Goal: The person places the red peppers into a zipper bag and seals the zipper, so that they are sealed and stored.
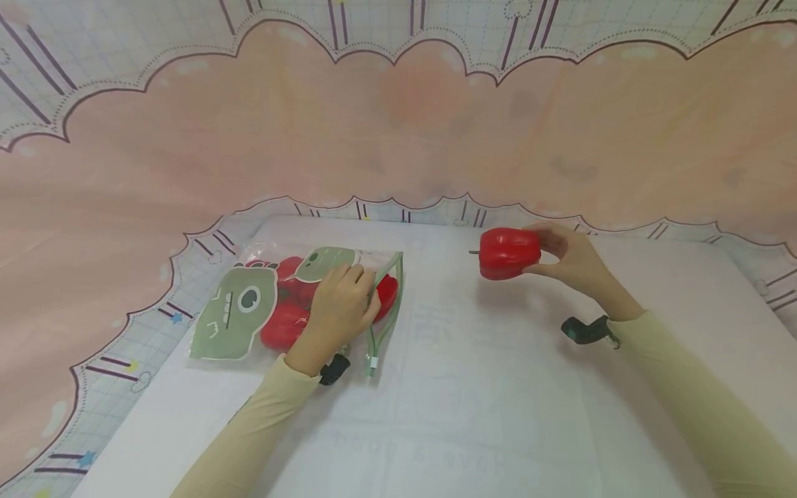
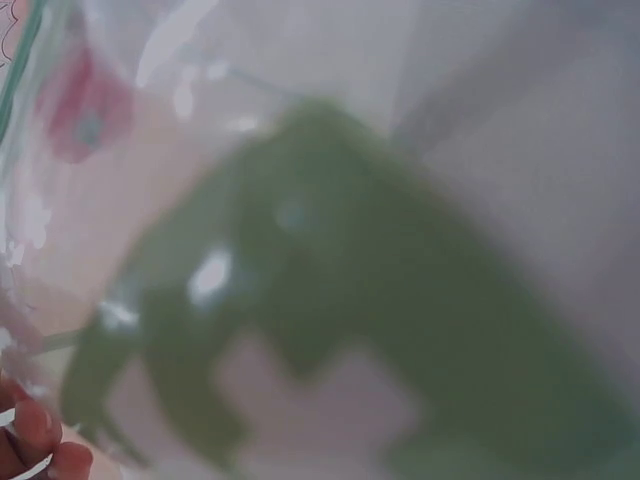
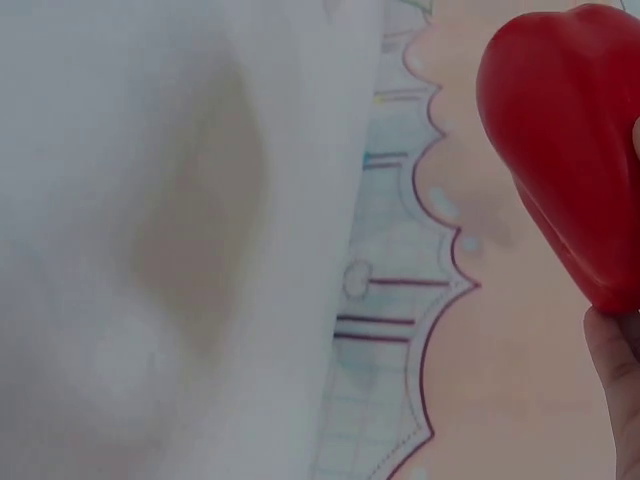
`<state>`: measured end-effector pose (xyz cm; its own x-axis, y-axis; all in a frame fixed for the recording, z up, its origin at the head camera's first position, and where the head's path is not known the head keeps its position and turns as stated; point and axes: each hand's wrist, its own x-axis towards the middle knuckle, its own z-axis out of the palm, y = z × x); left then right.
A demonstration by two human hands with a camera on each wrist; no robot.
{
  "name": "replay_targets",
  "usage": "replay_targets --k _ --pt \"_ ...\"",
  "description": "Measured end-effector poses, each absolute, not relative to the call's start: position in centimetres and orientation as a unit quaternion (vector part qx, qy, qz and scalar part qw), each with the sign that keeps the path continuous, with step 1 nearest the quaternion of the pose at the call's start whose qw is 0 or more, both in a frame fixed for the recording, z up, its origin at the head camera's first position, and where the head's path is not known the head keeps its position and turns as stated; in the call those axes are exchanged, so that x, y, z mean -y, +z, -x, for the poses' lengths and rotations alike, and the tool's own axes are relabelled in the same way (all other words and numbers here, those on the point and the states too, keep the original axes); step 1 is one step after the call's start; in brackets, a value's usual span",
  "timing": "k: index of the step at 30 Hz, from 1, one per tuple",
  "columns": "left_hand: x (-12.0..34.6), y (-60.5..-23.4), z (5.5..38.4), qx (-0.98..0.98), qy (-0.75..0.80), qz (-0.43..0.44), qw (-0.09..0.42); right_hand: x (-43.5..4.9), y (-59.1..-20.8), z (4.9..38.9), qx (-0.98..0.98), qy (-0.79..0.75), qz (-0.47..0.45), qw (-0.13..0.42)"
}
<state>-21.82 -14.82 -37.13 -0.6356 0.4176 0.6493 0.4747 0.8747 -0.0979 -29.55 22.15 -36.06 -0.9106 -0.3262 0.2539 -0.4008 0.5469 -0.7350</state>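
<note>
My right hand (image 1: 575, 266) grips a shiny red bell pepper (image 1: 509, 254) by its end, above the white surface, with the stem pointing left. In the right wrist view the pepper (image 3: 570, 130) sits at the upper right, a fingertip (image 3: 606, 335) against its lower end. At left lies a clear zip bag (image 1: 218, 335) with green cartoon prints and a green zip edge. Several red peppers (image 1: 285, 326) show through it. My left hand (image 1: 339, 311) pinches the bag's film close to the zip. Green print fills much of the left wrist view, with curled fingers (image 2: 38, 425) at lower left.
A white tabletop (image 1: 473, 401) lies beneath everything. Behind and around it hangs a peach cloth (image 1: 398, 131) with a scalloped, striped border. A white zip slider (image 1: 373, 362) hangs at the bag's near corner. Dark wrist-worn devices (image 1: 585, 330) sit below both wrists.
</note>
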Motion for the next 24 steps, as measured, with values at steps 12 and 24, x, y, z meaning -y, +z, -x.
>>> replay_targets --k 12,24 --pt "14.8 -37.0 21.8 0.903 -0.042 0.246 0.349 -17.7 -37.7 28.7 0.852 0.457 -0.254 -0.008" --pt "14.7 -36.8 21.6 0.907 -0.037 0.242 0.344 -13.5 -39.7 28.8 0.839 0.461 -0.284 -0.045"
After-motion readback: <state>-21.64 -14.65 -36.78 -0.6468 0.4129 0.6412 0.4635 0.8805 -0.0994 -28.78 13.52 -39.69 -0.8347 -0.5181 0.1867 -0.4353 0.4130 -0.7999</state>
